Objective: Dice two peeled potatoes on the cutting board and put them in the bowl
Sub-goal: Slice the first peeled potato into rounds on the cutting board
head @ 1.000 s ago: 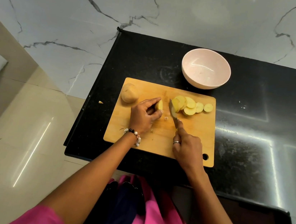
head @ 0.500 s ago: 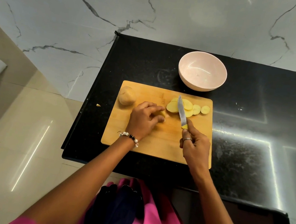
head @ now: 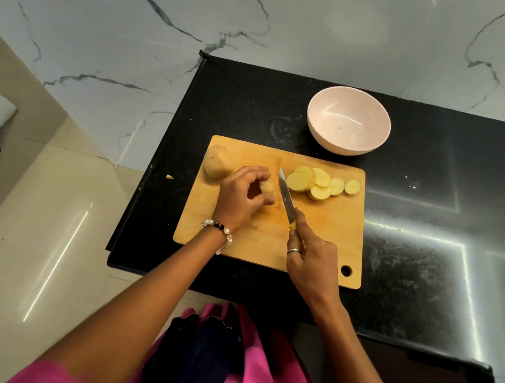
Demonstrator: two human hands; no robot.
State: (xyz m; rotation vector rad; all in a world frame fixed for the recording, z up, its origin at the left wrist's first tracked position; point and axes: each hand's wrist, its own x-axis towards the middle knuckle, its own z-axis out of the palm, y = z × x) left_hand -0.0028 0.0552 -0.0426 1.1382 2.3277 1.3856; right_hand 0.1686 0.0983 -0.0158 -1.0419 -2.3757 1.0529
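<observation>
On the wooden cutting board [head: 257, 243], my left hand [head: 240, 199] pinches the small end piece of a potato [head: 267, 187]. My right hand [head: 310, 256] grips a yellow-handled knife [head: 285, 199], its blade standing just right of that piece with the tip pointing away from me. Several round potato slices [head: 316, 182] lie overlapped on the board's far right part. A whole peeled potato [head: 217, 165] rests at the board's far left corner. The pale pink bowl [head: 348, 122] sits empty beyond the board.
The board lies on a black countertop [head: 434, 215] whose left edge drops to a tiled floor. A small potato scrap [head: 169, 176] lies on the counter left of the board. A marble wall [head: 267, 16] rises behind the counter.
The knife has come back left from the slice pile to stand beside the end piece. My left hand has tightened its pinch on that piece.
</observation>
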